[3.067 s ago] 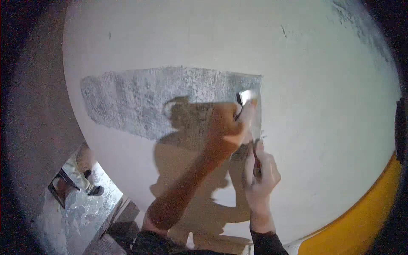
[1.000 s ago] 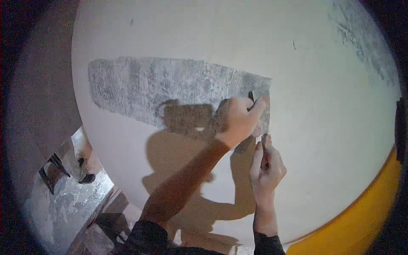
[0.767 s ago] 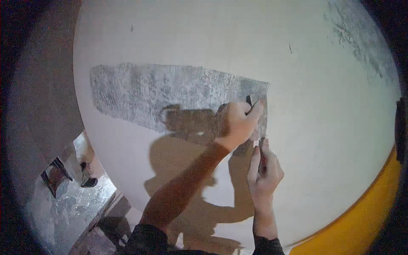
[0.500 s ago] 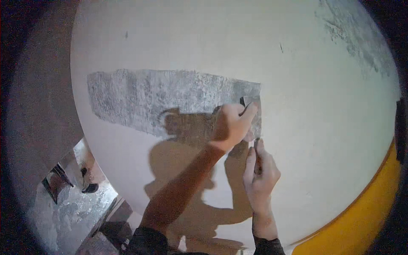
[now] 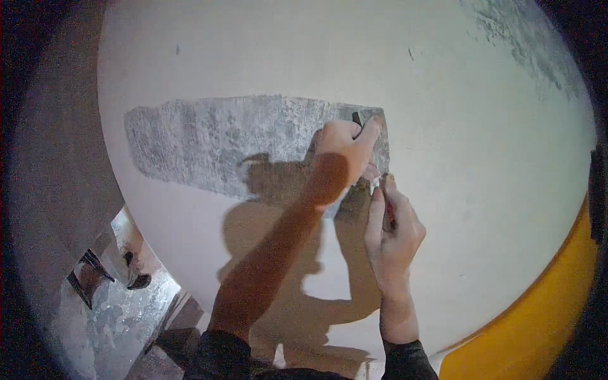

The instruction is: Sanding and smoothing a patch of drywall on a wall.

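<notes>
A rough grey patch (image 5: 196, 142) runs across a large white surface (image 5: 266, 50), ending at a straight edge on the right. Near that edge my left hand (image 5: 345, 145) is closed on a small flat tool (image 5: 356, 119); only its black end shows above the fingers. Just below and to the right, my right hand (image 5: 396, 247) is closed around a slim tool with a dark reddish handle (image 5: 391, 215). The top of this slim tool is close to the fingers of my left hand, and its tip cannot be made out. My shadow falls over the patch's lower part.
A second grey patch (image 5: 522, 44) marks the upper right of the white surface. Along the lower right runs a yellow curved area (image 5: 525, 329). At the lower left are a shiny silvery sheet (image 5: 107, 335) and black-edged pieces (image 5: 88, 275). A dark object (image 5: 596, 196) stands at the right rim.
Both hands have moved upward along the right edge of the grey patch, each keeping its tool. The view has shifted slightly.
</notes>
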`<move>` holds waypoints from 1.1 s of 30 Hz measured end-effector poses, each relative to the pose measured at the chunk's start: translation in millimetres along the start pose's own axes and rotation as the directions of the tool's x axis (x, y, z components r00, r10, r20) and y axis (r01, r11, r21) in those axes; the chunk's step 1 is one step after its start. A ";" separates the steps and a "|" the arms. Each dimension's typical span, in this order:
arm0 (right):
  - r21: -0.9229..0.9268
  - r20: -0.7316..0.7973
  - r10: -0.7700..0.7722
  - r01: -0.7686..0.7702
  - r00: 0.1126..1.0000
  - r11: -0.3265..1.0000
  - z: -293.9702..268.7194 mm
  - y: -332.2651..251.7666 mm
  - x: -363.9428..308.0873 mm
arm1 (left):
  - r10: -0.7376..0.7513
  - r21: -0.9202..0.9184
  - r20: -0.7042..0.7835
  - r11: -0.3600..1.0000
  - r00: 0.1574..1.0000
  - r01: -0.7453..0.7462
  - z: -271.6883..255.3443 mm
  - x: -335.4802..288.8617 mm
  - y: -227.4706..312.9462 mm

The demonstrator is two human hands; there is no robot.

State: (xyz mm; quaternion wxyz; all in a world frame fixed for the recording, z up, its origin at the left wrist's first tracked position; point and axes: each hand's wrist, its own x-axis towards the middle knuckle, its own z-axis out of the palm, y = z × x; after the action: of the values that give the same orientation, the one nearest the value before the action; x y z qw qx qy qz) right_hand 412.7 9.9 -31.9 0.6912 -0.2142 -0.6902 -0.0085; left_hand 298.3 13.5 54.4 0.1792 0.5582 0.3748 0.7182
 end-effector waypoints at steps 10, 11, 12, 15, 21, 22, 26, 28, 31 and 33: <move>0.006 -0.045 -0.113 0.113 0.993 0.994 -0.2 2.5 -0.7 | -0.083 0.121 -0.036 0.989 0.996 0.087 -0.3 -0.5 -2.9; -0.013 -0.016 -0.084 0.084 0.996 0.996 -0.8 2.1 -0.6 | -0.096 0.140 -0.023 0.985 0.995 0.099 0.0 -1.1 -2.3; -0.009 -0.019 -0.132 0.132 0.991 0.991 -1.5 1.5 -0.6 | -0.191 0.187 -0.023 0.964 0.981 0.192 0.4 -1.6 -1.3; -0.042 0.027 0.012 -0.011 1.000 0.999 -3.0 0.4 0.7 | -0.128 0.080 -0.009 0.988 0.992 0.129 1.4 -0.4 1.1; -0.036 -0.002 -0.162 0.162 0.987 0.986 -2.2 -0.4 1.2 | -0.186 0.116 0.013 0.976 0.982 0.184 -0.9 -0.1 3.0; -0.063 0.030 -0.092 0.094 0.995 0.994 -1.3 -0.3 1.3 | -0.279 0.138 0.024 0.952 0.960 0.274 -1.7 -0.6 3.0; -0.035 -0.017 -0.094 0.094 0.995 0.995 1.8 -0.4 1.0 | -0.022 0.017 0.018 1.000 1.000 0.022 -2.4 0.3 1.8; -0.048 -0.031 -0.109 0.108 0.994 0.993 2.3 -0.7 0.8 | -0.127 0.109 0.001 0.986 0.992 0.126 -2.7 0.1 0.5; -0.087 0.040 -0.033 0.037 0.999 0.996 1.4 -1.3 0.6 | -0.130 0.117 0.009 0.985 0.991 0.128 -2.5 1.0 -1.0; -0.045 0.013 0.026 -0.025 1.000 0.999 0.9 -1.8 1.2 | -0.154 0.091 0.016 0.984 0.988 0.152 -2.2 2.7 -1.2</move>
State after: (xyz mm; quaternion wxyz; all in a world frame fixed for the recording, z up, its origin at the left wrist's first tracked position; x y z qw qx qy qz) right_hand 411.3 8.9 -30.3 0.6816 -0.2387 -0.6916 -0.0137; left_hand 295.3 15.4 55.2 0.2128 0.5435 0.4461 0.6785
